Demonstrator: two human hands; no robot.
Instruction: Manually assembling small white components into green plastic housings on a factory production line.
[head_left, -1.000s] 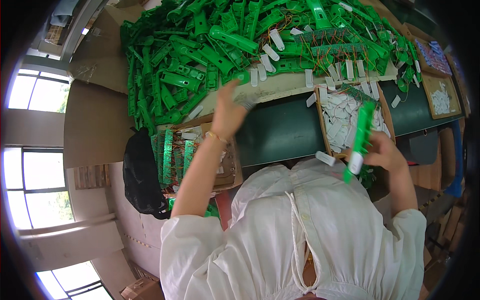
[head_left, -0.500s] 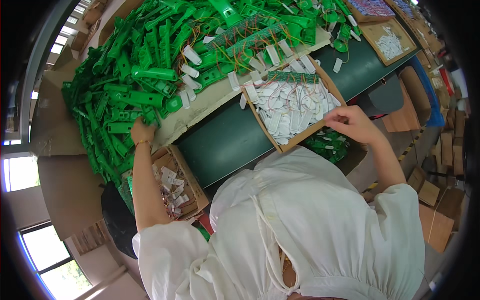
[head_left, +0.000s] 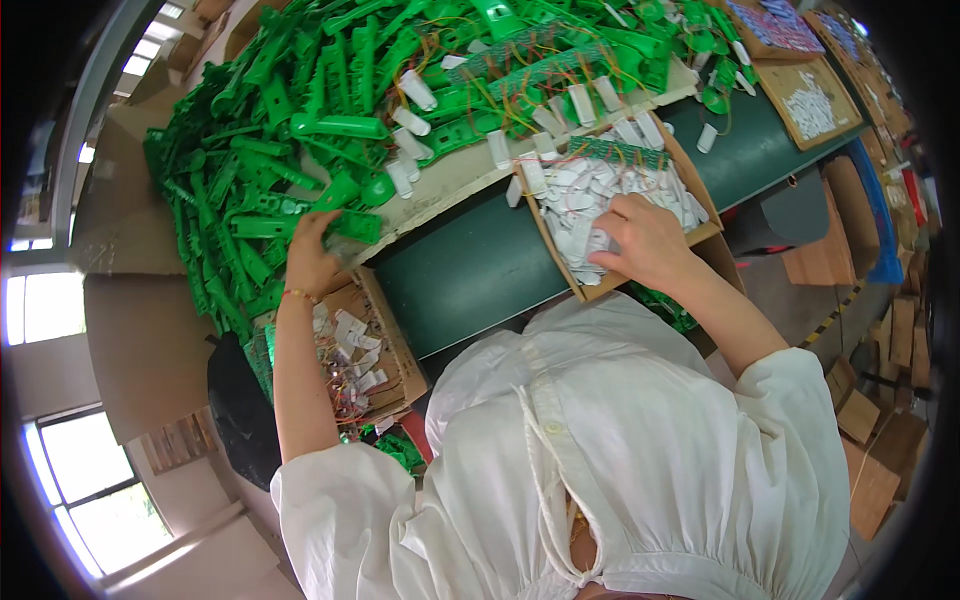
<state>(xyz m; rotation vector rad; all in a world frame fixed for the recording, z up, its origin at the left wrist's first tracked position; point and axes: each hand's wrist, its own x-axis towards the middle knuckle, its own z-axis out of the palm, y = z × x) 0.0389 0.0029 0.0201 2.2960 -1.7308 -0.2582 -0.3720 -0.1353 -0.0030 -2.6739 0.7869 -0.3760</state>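
My left hand is at the near edge of the green pile, its fingers closed on the end of a green plastic housing. The housing sticks out to the right of my fingers, over the edge of the pale board. My right hand reaches into a shallow cardboard box of small white plastic pieces. Its thumb and forefinger are curved and apart over the pieces, and its other fingers are partly hidden. A strip of green circuit boards with thin wires lies across the far part of the box.
A large heap of green housings covers the far left, with wired white pieces along its edge. The dark green table lies between. A cardboard carton of white parts and wires stands near left; another tray is far right.
My right hand has moved left from the box's right edge to over the white pieces. My left hand has drawn a green housing out to the pile's edge. The view has shifted slightly.
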